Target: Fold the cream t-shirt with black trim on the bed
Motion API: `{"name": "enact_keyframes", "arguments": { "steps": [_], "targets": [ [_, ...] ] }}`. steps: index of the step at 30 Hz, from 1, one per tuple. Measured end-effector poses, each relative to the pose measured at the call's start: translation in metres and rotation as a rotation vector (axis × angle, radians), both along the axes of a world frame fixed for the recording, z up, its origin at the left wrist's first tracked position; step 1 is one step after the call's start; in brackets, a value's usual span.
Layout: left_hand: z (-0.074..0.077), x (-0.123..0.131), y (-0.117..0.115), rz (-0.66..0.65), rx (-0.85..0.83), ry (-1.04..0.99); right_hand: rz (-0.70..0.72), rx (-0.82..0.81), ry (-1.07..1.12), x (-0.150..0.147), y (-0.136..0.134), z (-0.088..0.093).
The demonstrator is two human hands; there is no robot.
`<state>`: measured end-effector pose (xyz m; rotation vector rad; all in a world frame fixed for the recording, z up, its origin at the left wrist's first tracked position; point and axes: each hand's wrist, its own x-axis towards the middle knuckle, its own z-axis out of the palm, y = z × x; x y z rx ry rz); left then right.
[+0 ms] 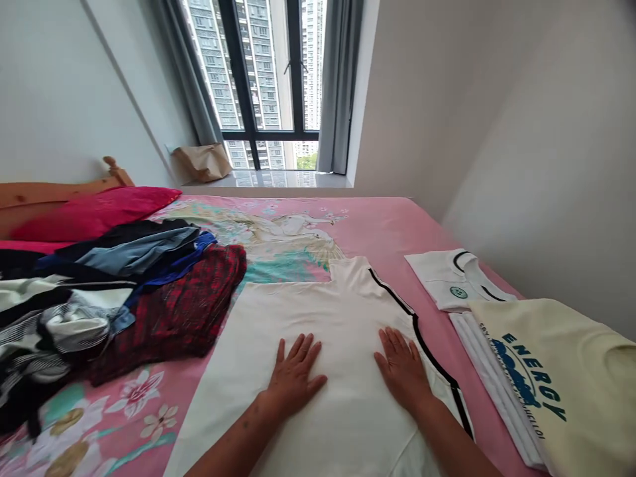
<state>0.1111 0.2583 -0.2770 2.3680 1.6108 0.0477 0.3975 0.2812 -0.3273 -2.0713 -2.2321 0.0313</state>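
A white garment [342,311] with a black stripe along its right edge lies spread on the pink floral bed. My left hand [294,377] rests palm down on its middle, fingers spread. To the right, my right hand [403,371] also lies flat on the fabric near the black stripe, holding nothing. Light wrinkles show around both hands, and the garment's lower part runs out of view at the bottom.
Left of the garment is a heap of dark, striped and red plaid clothes [173,318]. A folded white shirt [447,271] and a cream shirt with "ENERGY" print [586,351] lie at right. Behind are a red pillow [99,212] and a paper bag [203,162].
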Motion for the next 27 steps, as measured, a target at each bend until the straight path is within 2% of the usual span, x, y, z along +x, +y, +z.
{"name": "enact_keyframes", "arguments": {
  "steps": [3,5,7,8,10,13,15,17,20,22,24,27],
  "targets": [
    [-0.009,-0.084,-0.034,0.262,0.006,0.111,0.002,0.064,-0.046,0.002,-0.004,-0.009],
    [-0.008,-0.139,-0.062,0.429,-0.002,0.190,0.009,0.087,-0.065,0.004,-0.005,-0.013],
    [-0.002,-0.178,-0.090,0.548,-0.013,0.243,0.014,0.090,-0.069,0.005,-0.005,-0.014],
    [0.002,-0.190,-0.104,0.595,-0.015,0.258,0.014,0.083,-0.068,0.005,-0.005,-0.013],
    [0.006,-0.198,-0.132,0.666,0.016,0.266,-0.004,0.042,-0.063,0.004,-0.006,-0.010],
    [-0.001,-0.184,-0.184,0.659,0.175,0.210,-0.078,-0.043,-0.034,-0.006,-0.016,-0.005],
    [-0.012,-0.169,-0.225,0.614,0.271,0.149,-0.083,-0.064,0.003,-0.016,-0.033,-0.005],
    [-0.021,-0.158,-0.268,0.625,0.281,0.102,-0.045,-0.067,0.049,-0.024,-0.057,-0.006],
    [-0.017,-0.160,-0.320,0.724,0.221,0.082,0.013,-0.061,0.200,-0.026,-0.094,-0.006],
    [-0.005,-0.179,-0.345,0.808,0.206,0.110,0.067,-0.054,0.324,-0.018,-0.118,0.001],
    [0.010,-0.210,-0.368,0.915,0.208,0.157,0.099,-0.064,0.418,-0.007,-0.141,0.013],
    [0.020,-0.268,-0.405,1.154,0.146,0.211,-0.010,-0.071,0.552,0.011,-0.176,0.027]
  ]
}}
